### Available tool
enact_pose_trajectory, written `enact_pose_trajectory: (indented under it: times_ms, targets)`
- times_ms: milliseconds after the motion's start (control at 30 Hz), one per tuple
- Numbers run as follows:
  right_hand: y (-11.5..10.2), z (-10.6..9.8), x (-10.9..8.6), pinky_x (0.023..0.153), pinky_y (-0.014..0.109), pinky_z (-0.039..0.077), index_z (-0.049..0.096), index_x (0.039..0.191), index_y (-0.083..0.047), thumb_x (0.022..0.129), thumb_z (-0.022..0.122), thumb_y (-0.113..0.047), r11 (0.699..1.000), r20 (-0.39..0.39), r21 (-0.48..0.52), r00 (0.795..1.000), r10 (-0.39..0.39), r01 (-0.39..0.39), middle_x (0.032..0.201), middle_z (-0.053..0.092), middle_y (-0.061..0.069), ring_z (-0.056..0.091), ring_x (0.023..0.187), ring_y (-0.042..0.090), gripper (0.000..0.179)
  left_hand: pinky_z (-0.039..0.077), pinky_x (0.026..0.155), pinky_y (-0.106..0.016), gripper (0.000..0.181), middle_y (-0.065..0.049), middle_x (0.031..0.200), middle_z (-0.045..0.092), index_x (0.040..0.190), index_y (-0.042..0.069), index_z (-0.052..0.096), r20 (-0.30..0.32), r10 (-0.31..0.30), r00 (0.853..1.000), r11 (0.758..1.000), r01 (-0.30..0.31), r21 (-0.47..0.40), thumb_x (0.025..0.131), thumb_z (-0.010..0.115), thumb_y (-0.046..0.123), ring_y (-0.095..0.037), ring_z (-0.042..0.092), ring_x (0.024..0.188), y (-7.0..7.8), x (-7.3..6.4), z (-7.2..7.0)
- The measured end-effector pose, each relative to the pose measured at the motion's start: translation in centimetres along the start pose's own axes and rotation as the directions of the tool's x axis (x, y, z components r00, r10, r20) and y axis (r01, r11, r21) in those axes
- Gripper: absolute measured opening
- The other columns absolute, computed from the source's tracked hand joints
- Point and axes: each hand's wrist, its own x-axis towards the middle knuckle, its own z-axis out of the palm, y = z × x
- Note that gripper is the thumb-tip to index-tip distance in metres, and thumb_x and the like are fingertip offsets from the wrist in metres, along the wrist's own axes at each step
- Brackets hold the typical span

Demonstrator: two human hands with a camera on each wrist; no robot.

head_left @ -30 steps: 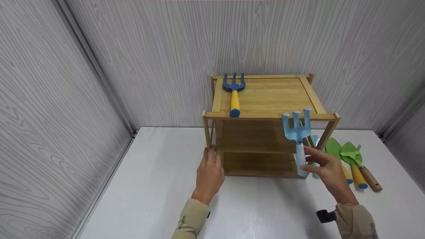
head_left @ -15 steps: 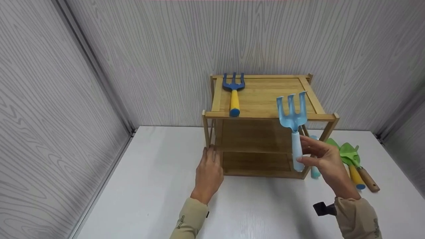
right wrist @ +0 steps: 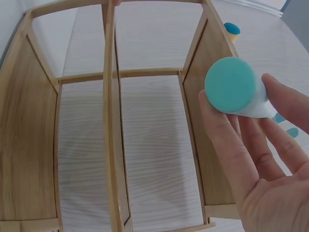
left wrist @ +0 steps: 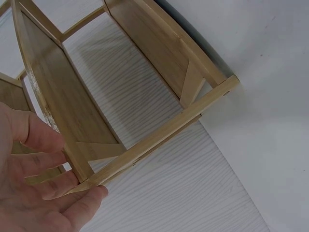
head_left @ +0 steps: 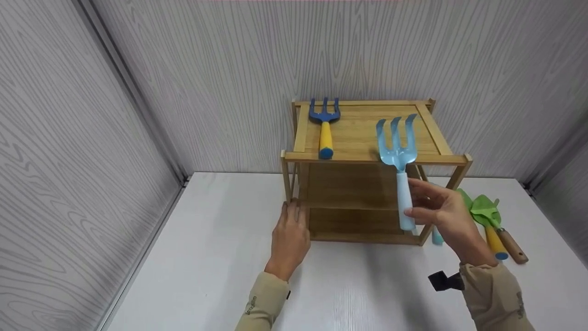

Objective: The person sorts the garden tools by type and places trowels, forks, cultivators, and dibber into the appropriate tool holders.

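My right hand (head_left: pixel 445 214) pinches the pale blue handle of a three-pronged garden hand fork (head_left: pixel 404 200) between thumb and fingers. Its light blue prongs point up and overlap the top board of the wooden shelf rack (head_left: pixel 367 131) in the head view. From the right wrist, the fork's round turquoise butt end (right wrist: pixel 229 84) faces the camera. My left hand (head_left: pixel 291 243) is at the rack's front left leg; in the left wrist view its fingers (left wrist: pixel 87 205) bend around the leg near the middle board. A dark blue hand fork (head_left: pixel 325 135) with a yellow handle lies at the top board's left.
Right of the rack, green trowels (head_left: pixel 483 207) lie on the white table (head_left: pixel 225 220), with a yellow handle (head_left: pixel 495 241) and a wooden handle (head_left: pixel 513 246) showing. A turquoise handle end (head_left: pixel 437 237) shows by the rack's right leg. A wood-grain wall (head_left: pixel 229 92) stands behind.
My right hand has lifted the light blue fork up and to the left, from in front of the rack's right side until its prongs overlap the top board. My left hand has stayed put.
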Motion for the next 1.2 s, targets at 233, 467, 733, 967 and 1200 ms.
enact_pose_trajectory:
  times_ms: [233,467,733,967,1200]
  targets:
    - [-1.4,0.4,0.7,0.075,0.03,0.061,0.049,0.145,0.007,0.09,0.073,0.003,0.999,0.013,-0.005,0.999,-0.032,0.032,0.113,0.062,0.007,0.066,0.094,0.016,0.061,0.057,0.091,-0.042,0.04,-0.031,0.128,0.054,0.127,-0.015,0.058,0.002,0.013,1.0,1.0,-0.014,0.023,0.088,0.064,-0.008,-0.05,0.056,0.12,-0.1,0.1,-0.2]
    - [-2.7,0.5,1.4,0.074,0.03,0.062,0.046,0.145,0.01,0.092,0.071,0.002,0.999,0.048,0.036,0.998,-0.029,0.027,0.115,0.062,0.006,0.067,0.094,0.014,0.059,0.057,0.091,-0.041,0.04,-0.031,0.128,0.055,0.126,-0.015,0.059,-0.012,0.02,1.0,0.999,-0.019,0.03,0.087,0.066,-0.008,-0.049,0.056,0.12,-0.2,0.2,-0.3]
    - [-4.2,0.4,2.0,0.081,0.032,0.061,0.04,0.151,0.006,0.096,0.069,-0.006,0.993,0.097,0.104,0.994,0.047,-0.057,0.123,0.057,0.008,0.065,0.1,0.015,0.063,0.055,0.095,-0.042,0.043,-0.03,0.128,0.054,0.129,-0.014,0.056,-0.009,0.018,1.0,1.0,-0.017,0.024,0.088,0.066,-0.009,-0.048,0.057,0.12,-0.1,0.1,-0.3]
    - [-5.0,0.0,3.1,0.081,0.03,0.06,0.034,0.155,0.003,0.097,0.069,-0.007,0.978,0.123,0.157,0.985,0.118,-0.137,0.126,0.054,0.008,0.064,0.101,0.015,0.069,0.055,0.094,-0.042,0.039,-0.03,0.128,0.054,0.128,-0.013,0.058,0.004,0.0,1.0,1.0,0.0,0.02,0.089,0.066,-0.009,-0.048,0.057,0.12,-0.1,0.1,-0.3]
    - [-5.8,-0.2,4.2,0.074,0.026,0.061,0.032,0.155,0.006,0.096,0.068,-0.002,0.97,0.124,0.194,0.984,0.126,-0.149,0.119,0.055,0.008,0.064,0.094,0.013,0.07,0.057,0.092,-0.042,0.036,-0.029,0.129,0.054,0.126,-0.013,0.059,0.029,-0.008,1.0,1.0,0.007,0.025,0.091,0.065,-0.007,-0.048,0.057,0.12,0.0,0.1,-0.1]
